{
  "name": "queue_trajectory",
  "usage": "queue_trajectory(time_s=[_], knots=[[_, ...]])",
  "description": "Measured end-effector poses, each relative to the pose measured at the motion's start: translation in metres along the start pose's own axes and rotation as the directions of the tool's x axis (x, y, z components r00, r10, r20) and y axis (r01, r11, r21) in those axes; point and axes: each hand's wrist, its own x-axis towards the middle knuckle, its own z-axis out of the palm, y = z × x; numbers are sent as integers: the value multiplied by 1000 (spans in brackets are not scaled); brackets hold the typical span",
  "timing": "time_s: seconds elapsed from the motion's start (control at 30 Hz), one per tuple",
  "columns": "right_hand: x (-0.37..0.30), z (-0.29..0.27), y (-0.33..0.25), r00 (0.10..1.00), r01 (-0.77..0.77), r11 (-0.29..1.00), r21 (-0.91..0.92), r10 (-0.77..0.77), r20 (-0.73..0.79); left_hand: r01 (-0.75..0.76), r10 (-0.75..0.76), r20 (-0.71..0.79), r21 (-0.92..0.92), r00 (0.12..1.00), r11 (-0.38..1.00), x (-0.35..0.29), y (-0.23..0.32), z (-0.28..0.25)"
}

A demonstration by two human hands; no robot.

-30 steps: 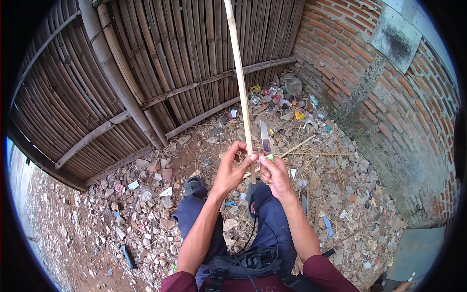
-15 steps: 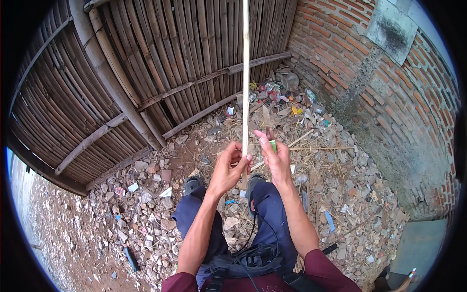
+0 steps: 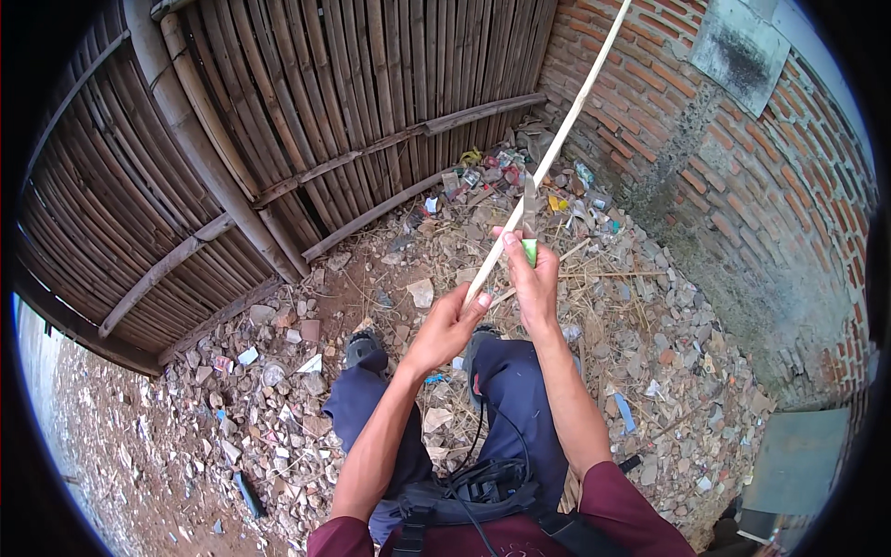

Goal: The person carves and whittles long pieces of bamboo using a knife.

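Observation:
A long, pale strip of wood or bamboo slants from my left hand up to the far right, past the top of the view. My left hand is closed around its lower end, the thumb lying along it. In my right hand is a knife with a green handle, its blade pointing away from me. The blade crosses the strip or lies right against it; I cannot tell whether its edge bites. My right thumb presses near the handle, and a fingertip shows beside the strip.
Rubble and dry straw cover the ground around my shoes. A slatted bamboo wall stands at the far left, a brick wall on the right. Litter lies in their corner. A grey panel is at the lower right.
The strip has swung from nearly upright in view to a rightward slant. The knife has come up against it, and my right hand has moved slightly away from me.

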Motion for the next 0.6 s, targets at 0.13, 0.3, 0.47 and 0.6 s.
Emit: queue_trajectory(time_s=[0.13,0.3,0.47,0.6], knots=[[1,-15,7,993,56,998,37,-60,106,168,-166,31,-287,986,943,-3,16,-12],[-15,-1,7,954,279,954,-105,-264,142,179,-180,43,-449,983,875,-7,19,-25],[-29,0,-3,836,534,773,-342,-424,347,204,-225,29,-544,974,814,-11,22,-33],[-31,2,-12,759,640,664,-387,-467,454,155,-181,7,-548,983,822,-14,20,-35]])
